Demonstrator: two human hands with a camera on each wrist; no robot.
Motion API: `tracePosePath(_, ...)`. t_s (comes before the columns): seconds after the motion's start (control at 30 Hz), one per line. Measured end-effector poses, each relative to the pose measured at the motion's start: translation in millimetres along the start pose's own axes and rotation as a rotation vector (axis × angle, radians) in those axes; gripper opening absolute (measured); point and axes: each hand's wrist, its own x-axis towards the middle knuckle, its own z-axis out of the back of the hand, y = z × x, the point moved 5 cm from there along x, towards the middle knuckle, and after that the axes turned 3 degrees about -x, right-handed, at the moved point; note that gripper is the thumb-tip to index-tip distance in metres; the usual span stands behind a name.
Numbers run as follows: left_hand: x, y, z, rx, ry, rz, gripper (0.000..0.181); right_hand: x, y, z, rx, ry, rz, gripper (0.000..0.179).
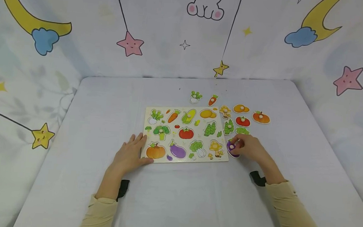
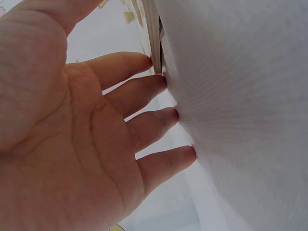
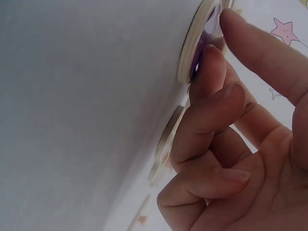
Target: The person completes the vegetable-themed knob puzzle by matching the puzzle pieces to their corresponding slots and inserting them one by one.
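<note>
On the white table lies a flat vegetable puzzle board (image 1: 180, 125) with printed pictures. My left hand (image 1: 130, 153) rests at its left edge, fingers spread; in the left wrist view the fingertips (image 2: 171, 114) press the cloth beside the board's side. A broccoli piece (image 1: 162, 131) with a knob sits on the board over its picture. Just off the board's right edge is a purple eggplant piece (image 1: 232, 148). My right hand (image 1: 249, 148) pinches it by the knob with thumb and index finger, the other fingers curled, as the right wrist view shows.
Right of the board lie a mushroom (image 1: 225, 111), a potato (image 1: 241, 108), a tomato (image 1: 242, 121), a pumpkin (image 1: 261, 117), an asparagus (image 1: 229, 127) and a leafy green piece (image 1: 242, 131). Behind it are a carrot (image 1: 212, 100) and a turnip piece (image 1: 195, 97).
</note>
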Motion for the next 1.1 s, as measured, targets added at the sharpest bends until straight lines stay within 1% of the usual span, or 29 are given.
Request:
tracePosePath(0.2,-0.3,0.4,0.7,-0.003,0.007,0.008,0.096,3.9,3.9,-3.1,-0.005,-0.011,-0.006,0.019)
tracePosePath(0.4,-0.2,2.3,1.3,-0.011,0.011,0.019,0.096,6.4,5.1,-3.0,0.003,-0.006,-0.023,0.018)
tracePosePath(0.6,1.0,2.1,0.4,-0.021,0.017,0.017,0.097,3.3,6.9,0.4,-0.004,0.003,-0.049,0.018)
tracePosePath(0.73,1.3,0.3,1.1,-0.015,0.014,0.000,0.097,-3.0,13.1,4.9,-0.038,-0.028,-0.025,0.014)
tracePosePath(0.8,1.3,-0.4,1.8,-0.016,0.013,-0.004,0.097,-5.8,22.9,6.5,-0.054,-0.051,0.005,0.012)
tracePosePath(0.9,1.1,-1.0,2.7,-0.015,0.010,-0.005,0.097,-6.2,47.8,3.1,-0.076,-0.064,0.086,0.009)
tracePosePath(1.0,0.9,-0.6,3.0,-0.020,0.008,0.000,0.097,-1.9,82.2,-8.8,-0.073,-0.027,0.184,0.006)
tracePosePath(1.1,0.6,-0.1,2.0,-0.023,0.013,0.006,0.097,4.6,115.3,-27.1,-0.069,0.040,0.251,0.005)
